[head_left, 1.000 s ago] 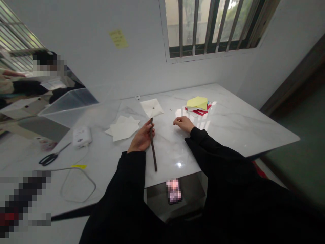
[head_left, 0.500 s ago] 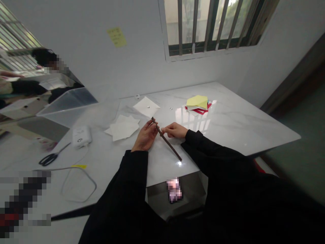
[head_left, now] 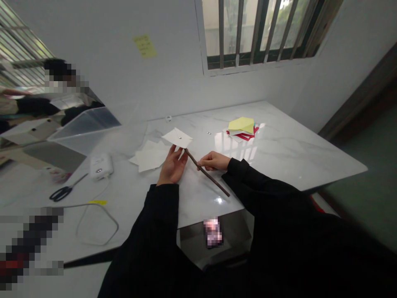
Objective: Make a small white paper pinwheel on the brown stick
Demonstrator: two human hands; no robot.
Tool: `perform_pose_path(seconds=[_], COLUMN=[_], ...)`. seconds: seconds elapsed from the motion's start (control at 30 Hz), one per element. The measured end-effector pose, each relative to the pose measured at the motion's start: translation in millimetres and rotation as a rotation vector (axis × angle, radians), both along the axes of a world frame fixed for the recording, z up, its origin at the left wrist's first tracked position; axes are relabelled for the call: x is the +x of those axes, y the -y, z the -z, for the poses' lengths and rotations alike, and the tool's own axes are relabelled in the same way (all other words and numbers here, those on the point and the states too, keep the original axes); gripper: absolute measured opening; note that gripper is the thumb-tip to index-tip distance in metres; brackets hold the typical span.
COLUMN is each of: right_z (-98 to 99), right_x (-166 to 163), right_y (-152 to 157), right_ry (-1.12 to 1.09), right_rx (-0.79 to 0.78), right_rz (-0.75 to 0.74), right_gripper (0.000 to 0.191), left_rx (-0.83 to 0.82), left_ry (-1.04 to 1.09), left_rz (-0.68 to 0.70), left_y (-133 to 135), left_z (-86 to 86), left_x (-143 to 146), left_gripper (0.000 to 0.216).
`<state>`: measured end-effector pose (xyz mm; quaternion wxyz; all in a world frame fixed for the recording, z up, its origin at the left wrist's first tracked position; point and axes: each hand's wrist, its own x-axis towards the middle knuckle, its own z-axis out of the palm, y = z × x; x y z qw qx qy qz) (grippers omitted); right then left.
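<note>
My left hand (head_left: 172,167) has its fingertips at the near edge of a white paper square (head_left: 170,137), gripping it. A small shiny metal piece (head_left: 180,138) sits at the middle of that paper. My right hand (head_left: 215,161) is closed around a thin brown stick (head_left: 214,181) at about its middle. The stick slants, its far tip at the paper's near corner by my left fingers and its other end toward me. More white paper sheets (head_left: 150,157) lie just left of my left hand.
Coloured paper (head_left: 242,125) is piled at the table's right back, with small metal bits (head_left: 209,133) nearer the middle. Scissors (head_left: 63,192), a white device (head_left: 101,166) and its cable (head_left: 116,225) lie left. Beyond a clear plastic bin (head_left: 85,126) is another person (head_left: 58,74).
My left hand has let go of the stick and taken the white paper square, which has shifted toward me and tilted. My right hand now holds the stick, whose near end has swung right.
</note>
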<state>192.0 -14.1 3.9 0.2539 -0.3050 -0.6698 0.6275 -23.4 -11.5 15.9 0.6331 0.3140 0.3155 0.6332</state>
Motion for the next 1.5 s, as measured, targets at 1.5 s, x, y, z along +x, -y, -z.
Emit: perform_pose_path(seconds=[1.5], right_z=[9.2], right_x=[-35], right_y=[-36], right_ry=[-0.488], right_rx=[-0.504], right_rz=[0.276], right_gripper=[0.007], left_rx=[-0.126], left_ry=[-0.099], left_rz=[0.023], left_y=[1], left_z=[7.8], left_x=[21], left_gripper=[0.026])
